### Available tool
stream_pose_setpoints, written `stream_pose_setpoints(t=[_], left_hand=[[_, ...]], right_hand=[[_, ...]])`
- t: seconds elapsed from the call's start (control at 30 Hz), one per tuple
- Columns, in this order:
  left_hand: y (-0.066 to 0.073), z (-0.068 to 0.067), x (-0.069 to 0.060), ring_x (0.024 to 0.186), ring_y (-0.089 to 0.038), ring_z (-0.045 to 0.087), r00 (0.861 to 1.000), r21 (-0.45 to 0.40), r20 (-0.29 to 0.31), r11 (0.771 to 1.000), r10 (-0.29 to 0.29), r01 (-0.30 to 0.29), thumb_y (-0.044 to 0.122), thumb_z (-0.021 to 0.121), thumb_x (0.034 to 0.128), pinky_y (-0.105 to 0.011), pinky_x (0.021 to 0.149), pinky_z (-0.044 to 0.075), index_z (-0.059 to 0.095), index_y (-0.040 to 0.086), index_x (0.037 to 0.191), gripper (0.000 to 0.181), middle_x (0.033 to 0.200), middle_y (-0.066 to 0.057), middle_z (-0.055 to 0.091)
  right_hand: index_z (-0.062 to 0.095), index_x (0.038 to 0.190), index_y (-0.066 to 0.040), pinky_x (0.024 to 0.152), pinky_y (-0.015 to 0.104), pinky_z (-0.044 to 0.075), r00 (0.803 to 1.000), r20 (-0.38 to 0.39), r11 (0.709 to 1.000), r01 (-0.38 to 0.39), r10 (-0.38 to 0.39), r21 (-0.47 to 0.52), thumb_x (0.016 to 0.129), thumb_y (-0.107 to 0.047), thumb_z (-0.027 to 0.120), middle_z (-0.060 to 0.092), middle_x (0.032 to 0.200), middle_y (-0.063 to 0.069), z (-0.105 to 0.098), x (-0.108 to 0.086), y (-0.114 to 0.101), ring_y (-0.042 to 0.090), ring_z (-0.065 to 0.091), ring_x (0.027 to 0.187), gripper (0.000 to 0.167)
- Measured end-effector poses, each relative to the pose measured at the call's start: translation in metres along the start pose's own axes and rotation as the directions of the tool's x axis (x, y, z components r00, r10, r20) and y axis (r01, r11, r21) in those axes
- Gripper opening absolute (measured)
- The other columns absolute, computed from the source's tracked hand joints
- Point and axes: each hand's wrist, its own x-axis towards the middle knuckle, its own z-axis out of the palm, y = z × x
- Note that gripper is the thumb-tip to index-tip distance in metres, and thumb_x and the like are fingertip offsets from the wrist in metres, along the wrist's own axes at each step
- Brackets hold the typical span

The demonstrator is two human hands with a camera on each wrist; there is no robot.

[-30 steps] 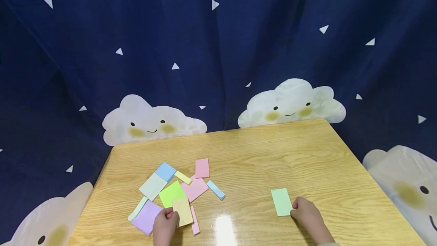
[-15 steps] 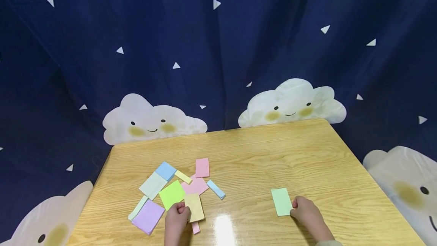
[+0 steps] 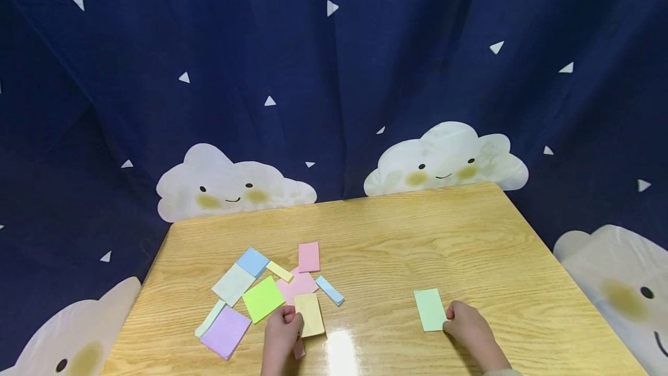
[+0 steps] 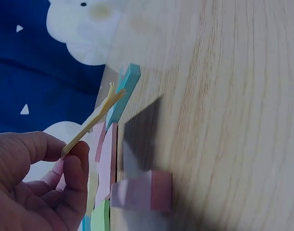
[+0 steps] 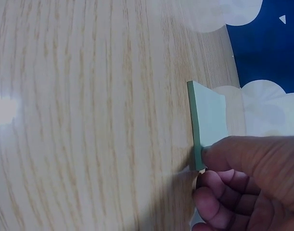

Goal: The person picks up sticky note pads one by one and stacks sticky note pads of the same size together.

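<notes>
My left hand (image 3: 282, 334) pinches the pale yellow pad (image 3: 310, 315) by its left edge. The left wrist view shows the yellow pad (image 4: 94, 118) edge-on between thumb and finger, held above the table, its far end splayed. Beneath and beside it lie a narrow pink pad (image 3: 299, 349), partly hidden, and a larger pink pad (image 3: 297, 286). At the right, my right hand (image 3: 471, 329) holds the lower right corner of a mint green pad (image 3: 430, 310). In the right wrist view the thumb lies on that green pad (image 5: 209, 115), fingers curled below.
On the wooden table (image 3: 376, 237) at the left are a lime pad (image 3: 263, 299), a purple pad (image 3: 225, 331), a pale pad (image 3: 233, 284), a blue pad (image 3: 253, 261), a pink pad (image 3: 309, 257) and narrow strips, including a blue one (image 3: 330, 290). A dark blue curtain (image 3: 292, 45) hangs behind.
My left hand has moved rightward with the yellow pad, off the lime pad and past the narrow pink one. My right hand and the green pad have stayed in place.
</notes>
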Motion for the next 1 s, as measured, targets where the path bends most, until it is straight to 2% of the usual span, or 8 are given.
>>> stream_pose_setpoints(t=[0.17,0.4,0.7,1.0], left_hand=[[0.004,0.007,0.0,0.059,-0.013,0.047,1.0,0.003,0.013,1.0,0.006,-0.007,0.0,0.051,0.0732,-0.022,0.048,0.042,0.054,-0.013,0.094,0.025,0.069,-0.006,0.051],[0.007,0.019,-0.003,0.055,-0.012,0.046,0.999,-0.071,0.038,0.997,0.031,-0.028,-0.003,0.05,0.0729,-0.021,0.043,0.04,0.053,-0.013,0.092,0.022,0.068,-0.006,0.051],[0.007,0.034,-0.003,0.046,-0.01,0.046,0.992,-0.082,0.106,0.995,0.061,-0.053,-0.001,0.051,0.075,-0.025,0.04,0.044,0.053,-0.012,0.093,0.021,0.066,-0.004,0.053],[0.01,0.046,-0.005,0.042,-0.008,0.044,0.989,-0.087,0.13,0.994,0.072,-0.061,0.0,0.052,0.0754,-0.023,0.038,0.041,0.053,-0.009,0.092,0.019,0.065,-0.003,0.052]], right_hand=[[0.048,0.073,-0.004,0.053,0.031,0.035,1.0,0.004,1.0,-0.003,0.003,0.001,0.067,-0.003,0.059,0.046,0.066,0.002,0.0,0.0,-0.001,0.018,0.043,0.06,0.013],[0.047,0.073,-0.005,0.054,0.031,0.035,1.0,0.009,1.0,-0.013,0.013,-0.003,0.068,-0.003,0.059,0.046,0.066,0.002,0.0,0.0,0.0,0.018,0.043,0.06,0.013],[0.047,0.075,-0.005,0.053,0.03,0.035,0.999,0.026,1.0,-0.022,0.022,-0.002,0.069,-0.004,0.059,0.046,0.067,0.002,0.0,0.0,-0.001,0.017,0.042,0.059,0.013],[0.048,0.075,-0.005,0.053,0.031,0.036,1.0,0.014,1.0,-0.016,0.016,-0.016,0.069,-0.005,0.059,0.047,0.067,0.002,-0.001,-0.001,-0.001,0.018,0.043,0.06,0.013]])
